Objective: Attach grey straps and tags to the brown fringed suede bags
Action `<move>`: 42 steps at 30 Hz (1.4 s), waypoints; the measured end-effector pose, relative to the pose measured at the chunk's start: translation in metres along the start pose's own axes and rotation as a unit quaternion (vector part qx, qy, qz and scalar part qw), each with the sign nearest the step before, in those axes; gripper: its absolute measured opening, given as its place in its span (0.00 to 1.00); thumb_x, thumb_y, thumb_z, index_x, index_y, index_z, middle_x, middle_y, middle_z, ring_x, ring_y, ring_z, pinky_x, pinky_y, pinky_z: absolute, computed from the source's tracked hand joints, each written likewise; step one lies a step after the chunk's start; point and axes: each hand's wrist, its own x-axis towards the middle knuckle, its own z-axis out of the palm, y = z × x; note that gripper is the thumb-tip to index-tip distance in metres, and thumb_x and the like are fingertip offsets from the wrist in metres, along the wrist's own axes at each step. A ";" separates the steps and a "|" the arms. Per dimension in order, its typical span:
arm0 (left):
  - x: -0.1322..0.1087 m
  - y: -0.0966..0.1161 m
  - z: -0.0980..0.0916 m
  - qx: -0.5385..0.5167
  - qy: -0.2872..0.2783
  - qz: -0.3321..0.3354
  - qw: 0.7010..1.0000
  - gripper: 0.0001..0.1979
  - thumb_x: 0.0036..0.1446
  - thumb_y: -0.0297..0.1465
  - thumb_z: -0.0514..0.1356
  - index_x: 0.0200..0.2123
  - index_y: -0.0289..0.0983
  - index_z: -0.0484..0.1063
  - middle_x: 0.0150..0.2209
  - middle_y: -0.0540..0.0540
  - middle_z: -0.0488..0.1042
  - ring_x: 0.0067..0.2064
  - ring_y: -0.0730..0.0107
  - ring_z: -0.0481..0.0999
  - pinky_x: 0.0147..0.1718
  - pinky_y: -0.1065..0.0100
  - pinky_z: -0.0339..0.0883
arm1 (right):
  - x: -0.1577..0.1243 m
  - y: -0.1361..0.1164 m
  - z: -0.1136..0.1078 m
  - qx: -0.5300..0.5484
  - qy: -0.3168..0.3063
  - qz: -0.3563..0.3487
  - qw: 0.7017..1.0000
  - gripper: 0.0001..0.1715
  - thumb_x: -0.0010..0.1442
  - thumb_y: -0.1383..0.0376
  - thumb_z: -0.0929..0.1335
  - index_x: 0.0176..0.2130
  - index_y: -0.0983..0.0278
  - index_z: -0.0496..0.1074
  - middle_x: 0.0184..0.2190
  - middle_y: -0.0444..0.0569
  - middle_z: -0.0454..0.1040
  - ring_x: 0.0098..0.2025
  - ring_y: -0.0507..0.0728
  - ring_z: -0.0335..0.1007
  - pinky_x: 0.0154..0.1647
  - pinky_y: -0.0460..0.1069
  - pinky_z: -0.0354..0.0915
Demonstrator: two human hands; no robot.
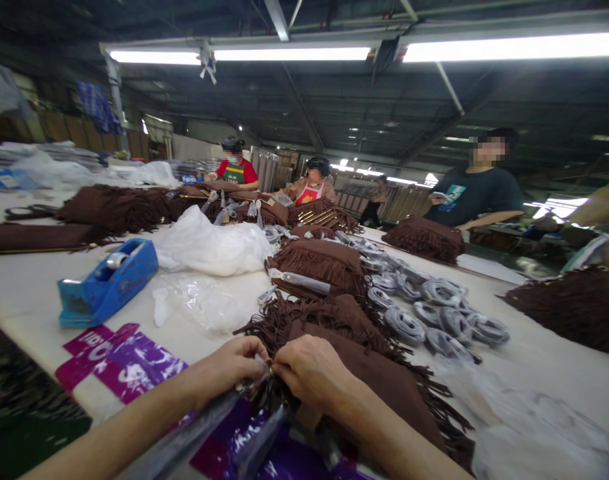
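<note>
My left hand (242, 365) is closed in a pinch on the end of a plastic-wrapped strap (194, 427), which runs down toward the lower left. Right beside it, my right hand (312, 373) is also closed, its fingertips meeting the left ones over a small dark spot I cannot make out. Under the right forearm lies a brown fringed bag (379, 373). Another plastic-wrapped piece (262, 437) hangs below the hands, over a shiny purple plastic bag (289, 460).
A blue tape dispenser (107, 283) stands left on the white table (19, 280), near white plastic wrapping (214, 243). Several coiled wrapped straps (442, 313) lie to the right. Brown fringed bags (317, 263) stretch ahead. Co-workers (237, 170) are across the table; one person (477, 190) stands right.
</note>
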 end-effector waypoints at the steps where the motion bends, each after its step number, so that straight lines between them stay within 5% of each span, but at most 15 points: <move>1: 0.001 0.001 0.000 -0.033 -0.002 -0.014 0.999 0.11 0.37 0.31 0.60 0.29 0.37 0.67 0.17 0.56 0.69 0.19 0.75 0.64 0.20 0.75 0.57 | -0.001 0.001 0.002 0.013 0.006 0.005 1.000 0.14 0.62 0.60 0.65 0.31 0.61 0.77 0.32 0.50 0.80 0.35 0.59 0.76 0.28 0.48 0.53; 5: 0.006 0.005 -0.006 -0.091 -0.056 -0.057 0.993 0.13 0.39 0.35 0.65 0.28 0.36 0.68 0.15 0.52 0.71 0.16 0.75 0.67 0.19 0.74 0.62 | -0.001 0.004 0.011 0.090 0.028 0.016 0.995 0.11 0.61 0.57 0.67 0.36 0.61 0.76 0.32 0.48 0.80 0.35 0.58 0.75 0.29 0.47 0.53; 8: 0.008 0.007 -0.013 -0.190 -0.077 -0.068 0.976 0.10 0.43 0.32 0.65 0.29 0.33 0.70 0.21 0.48 0.75 0.20 0.76 0.72 0.23 0.76 0.68 | 0.006 0.010 0.014 0.166 0.035 0.001 0.985 0.09 0.58 0.60 0.68 0.31 0.63 0.73 0.28 0.46 0.77 0.31 0.55 0.70 0.29 0.46 0.52; 11: 0.009 0.000 -0.013 -0.329 -0.016 -0.046 0.943 0.07 0.44 0.22 0.62 0.31 0.30 0.71 0.28 0.45 0.77 0.27 0.76 0.76 0.31 0.78 0.71 | 0.014 0.019 0.021 0.327 0.013 -0.018 0.945 0.14 0.59 0.64 0.64 0.23 0.64 0.66 0.20 0.40 0.65 0.23 0.49 0.59 0.25 0.44 0.50; 13: 0.009 -0.010 -0.006 -0.346 0.037 -0.033 0.937 0.11 0.41 0.19 0.60 0.32 0.31 0.70 0.30 0.45 0.76 0.26 0.78 0.76 0.27 0.79 0.70 | 0.019 0.023 0.028 0.440 -0.022 0.004 0.898 0.15 0.59 0.65 0.62 0.22 0.63 0.60 0.17 0.37 0.56 0.20 0.48 0.50 0.22 0.44 0.46; 16: 0.004 -0.025 0.012 -0.237 0.066 -0.007 0.969 0.09 0.41 0.24 0.59 0.31 0.34 0.68 0.24 0.52 0.72 0.20 0.79 0.69 0.16 0.79 0.61 | 0.023 0.025 0.041 0.506 -0.030 0.032 0.861 0.14 0.57 0.64 0.62 0.22 0.62 0.59 0.16 0.36 0.53 0.19 0.48 0.45 0.20 0.44 0.44; 21: -0.001 -0.031 0.035 0.039 0.094 0.080 0.992 0.11 0.50 0.39 0.57 0.29 0.37 0.67 0.15 0.58 0.60 0.16 0.76 0.58 0.15 0.73 0.50 | 0.025 0.023 0.056 0.479 0.004 0.028 0.878 0.14 0.56 0.65 0.63 0.20 0.63 0.60 0.16 0.37 0.57 0.21 0.48 0.50 0.21 0.43 0.47; 26: 0.000 -0.028 0.029 0.082 0.084 0.117 0.986 0.14 0.51 0.42 0.54 0.23 0.38 0.64 0.15 0.57 0.56 0.19 0.75 0.56 0.20 0.71 0.50 | 0.021 0.024 0.048 0.486 0.013 0.061 0.872 0.11 0.55 0.67 0.64 0.22 0.64 0.65 0.16 0.37 0.62 0.20 0.48 0.55 0.22 0.43 0.51; 30: -0.011 -0.022 0.012 0.147 0.139 0.174 0.964 0.16 0.54 0.41 0.54 0.20 0.38 0.59 0.21 0.54 0.59 0.26 0.72 0.60 0.26 0.71 0.54 | 0.011 0.027 0.036 0.502 0.033 0.096 0.859 0.06 0.56 0.68 0.65 0.27 0.65 0.69 0.17 0.37 0.63 0.20 0.48 0.56 0.22 0.43 0.53; 38: -0.015 -0.002 0.007 0.178 0.168 0.278 0.929 0.15 0.57 0.36 0.54 0.20 0.38 0.60 0.26 0.51 0.62 0.32 0.69 0.64 0.34 0.69 0.59 | 0.004 0.013 0.038 0.517 0.101 0.000 0.850 0.06 0.53 0.68 0.67 0.32 0.65 0.76 0.27 0.42 0.72 0.24 0.49 0.67 0.28 0.44 0.61; 42: -0.005 0.005 0.012 0.152 0.142 0.279 0.937 0.15 0.55 0.37 0.56 0.20 0.37 0.61 0.26 0.51 0.63 0.31 0.70 0.65 0.34 0.69 0.59 | 0.006 0.008 0.037 0.507 0.126 -0.007 0.853 0.06 0.52 0.69 0.68 0.26 0.64 0.75 0.21 0.39 0.69 0.22 0.49 0.64 0.27 0.43 0.59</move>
